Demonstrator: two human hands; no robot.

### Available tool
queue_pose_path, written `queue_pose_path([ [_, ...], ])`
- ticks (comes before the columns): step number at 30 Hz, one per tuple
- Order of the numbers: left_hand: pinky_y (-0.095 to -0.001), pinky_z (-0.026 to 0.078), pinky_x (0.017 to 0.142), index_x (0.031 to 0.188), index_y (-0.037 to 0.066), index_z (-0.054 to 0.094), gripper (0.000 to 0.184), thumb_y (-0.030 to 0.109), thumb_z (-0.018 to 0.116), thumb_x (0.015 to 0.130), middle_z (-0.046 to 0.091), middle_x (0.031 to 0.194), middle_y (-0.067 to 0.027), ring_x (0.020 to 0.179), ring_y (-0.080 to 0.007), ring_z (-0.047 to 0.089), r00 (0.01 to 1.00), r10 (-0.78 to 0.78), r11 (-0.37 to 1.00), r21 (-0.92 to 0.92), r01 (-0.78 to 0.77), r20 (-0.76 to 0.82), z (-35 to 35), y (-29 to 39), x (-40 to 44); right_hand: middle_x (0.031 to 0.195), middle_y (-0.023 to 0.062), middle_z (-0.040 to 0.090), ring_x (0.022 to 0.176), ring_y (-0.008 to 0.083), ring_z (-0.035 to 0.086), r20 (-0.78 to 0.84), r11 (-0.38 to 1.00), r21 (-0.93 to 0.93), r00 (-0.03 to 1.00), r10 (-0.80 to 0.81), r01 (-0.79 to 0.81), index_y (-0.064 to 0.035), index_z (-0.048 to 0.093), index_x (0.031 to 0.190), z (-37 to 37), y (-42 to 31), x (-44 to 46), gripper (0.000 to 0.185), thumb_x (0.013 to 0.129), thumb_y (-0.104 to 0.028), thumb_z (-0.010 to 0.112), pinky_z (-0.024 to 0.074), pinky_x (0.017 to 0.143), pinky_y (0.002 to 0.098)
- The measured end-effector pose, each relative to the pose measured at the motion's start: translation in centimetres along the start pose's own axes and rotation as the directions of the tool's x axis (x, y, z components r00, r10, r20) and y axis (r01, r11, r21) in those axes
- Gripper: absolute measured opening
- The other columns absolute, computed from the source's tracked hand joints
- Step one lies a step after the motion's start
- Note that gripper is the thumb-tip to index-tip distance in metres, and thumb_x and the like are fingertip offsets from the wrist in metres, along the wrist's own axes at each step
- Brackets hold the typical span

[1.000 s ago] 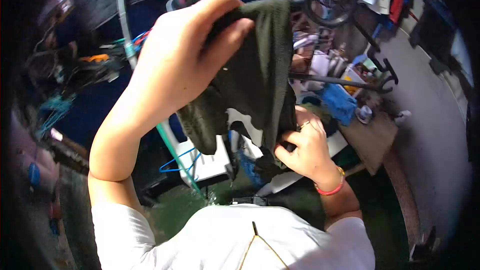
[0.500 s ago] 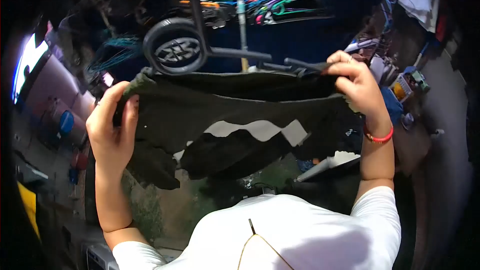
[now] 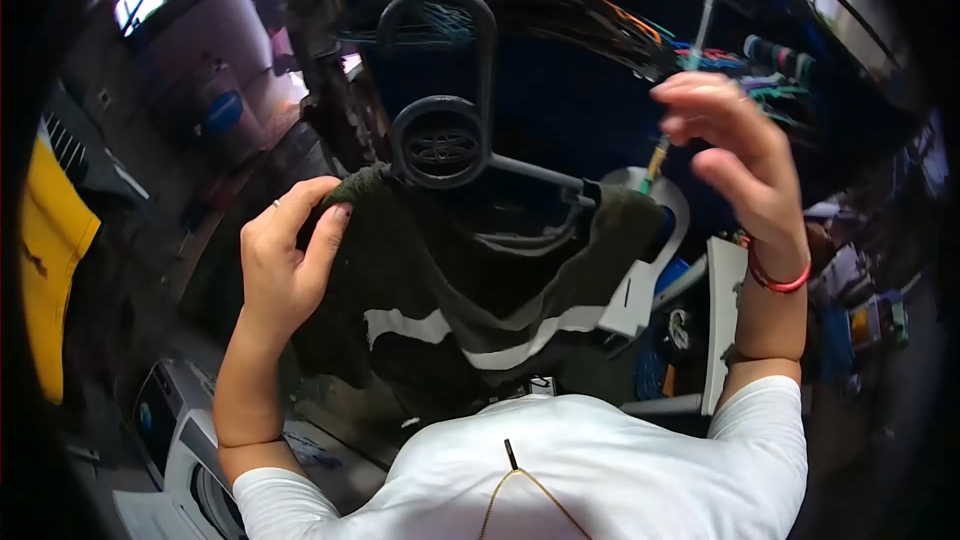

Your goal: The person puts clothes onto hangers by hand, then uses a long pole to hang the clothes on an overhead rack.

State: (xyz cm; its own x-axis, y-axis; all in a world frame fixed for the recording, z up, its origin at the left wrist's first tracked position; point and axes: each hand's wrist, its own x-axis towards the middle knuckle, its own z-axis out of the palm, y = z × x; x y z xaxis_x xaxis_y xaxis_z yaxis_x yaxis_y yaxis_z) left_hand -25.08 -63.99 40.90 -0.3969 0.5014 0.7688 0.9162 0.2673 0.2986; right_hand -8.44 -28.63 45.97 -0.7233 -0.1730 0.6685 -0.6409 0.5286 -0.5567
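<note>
A dark garment (image 3: 400, 250) with a white wavy band hangs on a grey plastic hanger (image 3: 540, 172), whose hook points up and whose centre carries a round emblem. My left hand (image 3: 290, 260) pinches the garment's left shoulder between thumb and fingers, beside the hanger's left end. The garment's right shoulder rests over the hanger's right arm. Above and to the right of that shoulder, my right hand (image 3: 745, 155) is raised, fingers apart and holding nothing, with a red bracelet at the wrist.
A yellow cloth (image 3: 55, 270) hangs at the far left. A washing machine (image 3: 180, 430) stands at the lower left. Several coloured hangers (image 3: 780, 80) and a thin pole (image 3: 710, 0) are at the upper right. A white chair-like piece (image 3: 725, 320) stands right of the garment.
The garment was held stretched by both hands; now my right hand has let go and lifted off it. The hanger's hook has swung upright, and the view has turned.
</note>
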Motion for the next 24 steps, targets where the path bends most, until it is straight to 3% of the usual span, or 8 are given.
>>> queue_pose_path([
  [1,-0.0306,0.046,0.06,0.097,-0.001,0.064,0.013,0.004,0.063,0.086,0.066,0.082,-0.0138,0.068,-0.0253,0.064,1.0,-0.028,0.999,-0.025,0.027,-0.006,-0.2,-0.8,-0.1,0.112,0.0116,0.062,0.096,0.018,0.061,0.08,0.977,-0.212,0.996,0.024,-0.006,-0.0008,0.058,0.122,0.4,1.9,1.0,0.036,0.089,-0.014,0.065,0.0493,0.087,0.0318],
  [3,-0.0298,0.048,0.064,0.098,-0.003,0.065,0.014,0.004,0.062,0.086,0.067,0.084,-0.0144,0.072,-0.0253,0.066,0.998,-0.055,0.997,-0.06,0.054,-0.012,-0.2,-1.9,0.6,0.105,0.0132,0.065,0.096,0.0196,0.061,0.3,0.985,-0.171,0.95,0.091,-0.041,0.0015,0.063,0.114,1.8,6.1,2.2,0.025,0.092,-0.012,0.06,0.0483,0.089,0.0323],
  [5,-0.0296,0.05,0.067,0.098,-0.004,0.065,0.015,0.004,0.062,0.086,0.068,0.085,-0.0156,0.075,-0.026,0.067,0.999,-0.044,0.997,-0.063,0.043,-0.023,0.4,-3.2,1.7,0.091,0.0118,0.07,0.083,0.0177,0.066,0.41,0.963,0.025,0.882,0.234,-0.267,0.0044,0.066,0.102,2.6,6.8,3.3,0.025,0.098,-0.015,0.05,0.052,0.079,0.0315],
  [10,-0.0316,0.053,0.067,0.095,-0.003,0.066,0.015,0.006,0.067,0.082,0.069,0.084,-0.0166,0.074,-0.0286,0.069,0.997,0.077,0.997,-0.009,-0.078,-0.024,1.9,-8.1,5.8,0.097,0.018,0.067,0.09,0.023,0.065,0.409,0.737,0.563,0.901,0.147,-0.375,0.0115,0.064,0.107,2.7,12.0,6.3,0.049,0.101,-0.033,0.044,0.0493,0.081,0.0307],
  [13,-0.0319,0.053,0.067,0.095,-0.003,0.066,0.016,0.006,0.067,0.082,0.069,0.084,-0.0169,0.074,-0.0283,0.069,0.998,-0.002,1.0,0.001,0.002,-0.058,2.7,-11.3,7.2,0.09,0.0116,0.065,0.082,0.0173,0.059,0.426,0.828,0.467,0.899,0.098,-0.311,0.0077,0.068,0.094,1.9,16.3,8.3,0.034,0.096,-0.023,0.055,0.0468,0.074,0.0293],
  [17,-0.0329,0.053,0.069,0.096,-0.004,0.066,0.016,0.005,0.067,0.083,0.07,0.086,-0.0179,0.076,-0.0294,0.07,0.997,0.009,0.995,0.101,0.0,-0.083,4.4,-14.6,8.2,0.081,0.0104,0.061,0.073,0.0168,0.056,0.174,0.995,-0.053,0.98,0.098,-0.09,0.0058,0.065,0.085,3.0,17.7,11.2,0.011,0.087,-0.004,0.063,0.044,0.066,0.0288],
  [20,-0.0337,0.054,0.07,0.097,-0.004,0.066,0.017,0.005,0.067,0.083,0.07,0.087,-0.0181,0.077,-0.0305,0.07,0.996,-0.033,0.996,0.074,0.039,-0.08,5.4,-16.9,9.4,0.078,0.0103,0.06,0.07,0.018,0.056,-0.101,0.961,-0.276,0.994,-0.033,0.004,0.0066,0.065,0.088,5.1,17.8,13.0,0.008,0.084,0.0,0.065,0.0442,0.062,0.0275],
  [24,-0.0345,0.054,0.068,0.096,-0.003,0.066,0.016,0.005,0.069,0.082,0.069,0.086,-0.018,0.075,-0.0319,0.069,0.994,0.104,0.994,0.04,-0.105,0.019,6.7,-18.9,11.5,0.08,0.0098,0.061,0.069,0.0179,0.057,-0.162,0.855,-0.511,0.966,-0.2,0.091,0.0042,0.068,0.09,5.9,17.0,15.8,0.01,0.081,0.0,0.067,0.0447,0.061,0.0266],
])
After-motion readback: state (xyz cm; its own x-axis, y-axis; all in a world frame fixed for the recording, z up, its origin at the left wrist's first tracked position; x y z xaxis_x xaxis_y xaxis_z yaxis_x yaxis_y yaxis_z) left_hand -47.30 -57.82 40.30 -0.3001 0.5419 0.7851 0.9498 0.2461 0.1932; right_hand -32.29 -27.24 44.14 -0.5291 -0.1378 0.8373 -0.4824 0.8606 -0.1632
